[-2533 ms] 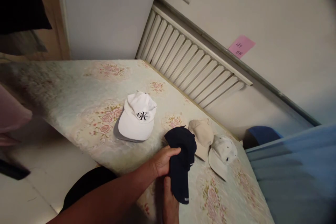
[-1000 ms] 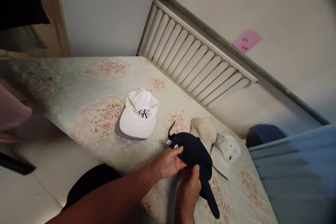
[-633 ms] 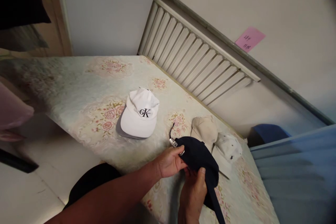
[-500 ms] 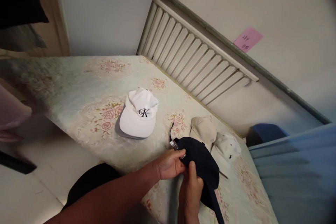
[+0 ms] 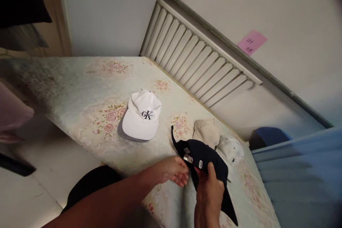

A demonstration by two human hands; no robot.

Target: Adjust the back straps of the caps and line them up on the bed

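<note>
My right hand (image 5: 210, 192) grips a dark navy baseball cap (image 5: 210, 156) at its back edge, thumb on top, with the brim pointing down toward the lower right. A metal buckle (image 5: 188, 158) and a small oval metal eyelet (image 5: 200, 164) show on the back of the cap. Its loose strap (image 5: 173, 134) sticks out to the upper left. Just left of the cap is my left hand (image 5: 175, 171), its fingers loosely bent and nothing seen in them. A white cap with black letters (image 5: 141, 115) lies farther left on the floral bedspread (image 5: 101, 82).
Beyond the navy cap lie a beige cap (image 5: 205, 131) and a white cap with a small dark logo (image 5: 231, 149). A radiator (image 5: 197, 57) runs along the wall. At the right hangs a blue curtain (image 5: 301, 174), with a dark blue object (image 5: 269, 138) behind it.
My left hand has let go of the cap's back strap area and drawn slightly away. My right hand has moved right with the cap, turning it so the buckle and eyelet show.
</note>
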